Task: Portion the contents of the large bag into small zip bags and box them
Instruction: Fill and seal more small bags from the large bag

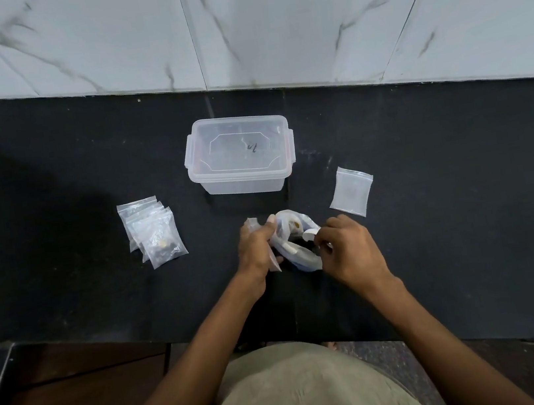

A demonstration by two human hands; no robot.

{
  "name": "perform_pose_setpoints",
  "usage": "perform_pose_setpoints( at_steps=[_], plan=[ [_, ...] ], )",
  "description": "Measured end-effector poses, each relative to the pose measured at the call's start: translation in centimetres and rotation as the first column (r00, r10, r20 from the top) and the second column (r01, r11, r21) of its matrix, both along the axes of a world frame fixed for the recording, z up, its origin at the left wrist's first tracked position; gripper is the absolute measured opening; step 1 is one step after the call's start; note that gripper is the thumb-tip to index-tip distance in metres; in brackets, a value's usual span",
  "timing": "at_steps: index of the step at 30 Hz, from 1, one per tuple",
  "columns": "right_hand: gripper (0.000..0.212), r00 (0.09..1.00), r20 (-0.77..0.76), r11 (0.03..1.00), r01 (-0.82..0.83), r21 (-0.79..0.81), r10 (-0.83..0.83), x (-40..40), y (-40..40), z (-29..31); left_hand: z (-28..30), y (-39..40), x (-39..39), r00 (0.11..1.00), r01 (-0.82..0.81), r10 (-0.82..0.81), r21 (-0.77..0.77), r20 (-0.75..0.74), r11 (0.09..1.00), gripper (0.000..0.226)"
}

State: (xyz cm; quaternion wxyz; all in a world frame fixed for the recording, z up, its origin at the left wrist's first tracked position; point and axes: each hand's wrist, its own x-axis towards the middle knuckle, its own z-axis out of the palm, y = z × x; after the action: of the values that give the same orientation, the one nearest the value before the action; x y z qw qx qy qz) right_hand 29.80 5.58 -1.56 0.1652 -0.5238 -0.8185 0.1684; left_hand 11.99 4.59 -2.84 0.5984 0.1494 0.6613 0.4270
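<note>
The large clear bag (293,238) lies crumpled on the black counter (46,173) between my hands, with small round pieces showing inside. My left hand (256,249) grips its left side together with a small clear bag. My right hand (348,245) pinches the bag's right edge with curled fingers. A pile of several filled small zip bags (154,231) lies to the left. One small zip bag (351,190) lies flat to the right. The clear plastic box (240,153) stands behind, its lid on and latched.
A marble-tiled wall (232,27) rises at the back of the counter. The counter's front edge runs just before my body, with a dark wooden surface (74,404) lower left.
</note>
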Motion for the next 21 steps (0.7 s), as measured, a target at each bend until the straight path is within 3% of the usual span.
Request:
perform_pose_setpoints(
  at_steps=[3,6,12,14,17,21],
  plan=[
    [0.011,0.999,-0.009,0.999,0.051,-0.009,-0.051,-0.3,-0.3,-0.2,0.7,-0.7,0.3,0.998,0.034,-0.03,-0.084,0.049,0.996,0.082],
    [0.014,0.995,-0.058,0.996,0.086,0.007,-0.086,-0.7,-0.8,-0.5,1.0,-0.6,1.0,0.994,0.091,-0.098,-0.155,-0.038,0.984,0.085],
    [0.011,0.978,-0.137,0.987,0.152,-0.06,-0.159,-1.3,-1.6,-0.9,1.0,-0.1,2.5,0.978,0.016,-0.054,-0.182,-0.204,0.983,0.055],
    [0.013,0.972,-0.138,0.98,0.183,-0.081,-0.193,-1.1,-1.5,-1.1,0.9,0.0,2.3,0.986,0.012,-0.042,-0.179,-0.163,0.984,0.056],
    [0.015,0.964,-0.143,0.973,0.211,-0.094,-0.223,-0.8,-1.3,-1.2,0.8,0.2,2.2,0.993,0.011,-0.033,-0.184,-0.114,0.983,0.074],
    [0.017,0.96,-0.15,0.97,0.224,-0.096,-0.237,-0.6,-1.3,-0.9,-1.0,0.5,2.0,0.999,0.019,-0.024,-0.148,-0.037,0.989,0.074]
  ],
)
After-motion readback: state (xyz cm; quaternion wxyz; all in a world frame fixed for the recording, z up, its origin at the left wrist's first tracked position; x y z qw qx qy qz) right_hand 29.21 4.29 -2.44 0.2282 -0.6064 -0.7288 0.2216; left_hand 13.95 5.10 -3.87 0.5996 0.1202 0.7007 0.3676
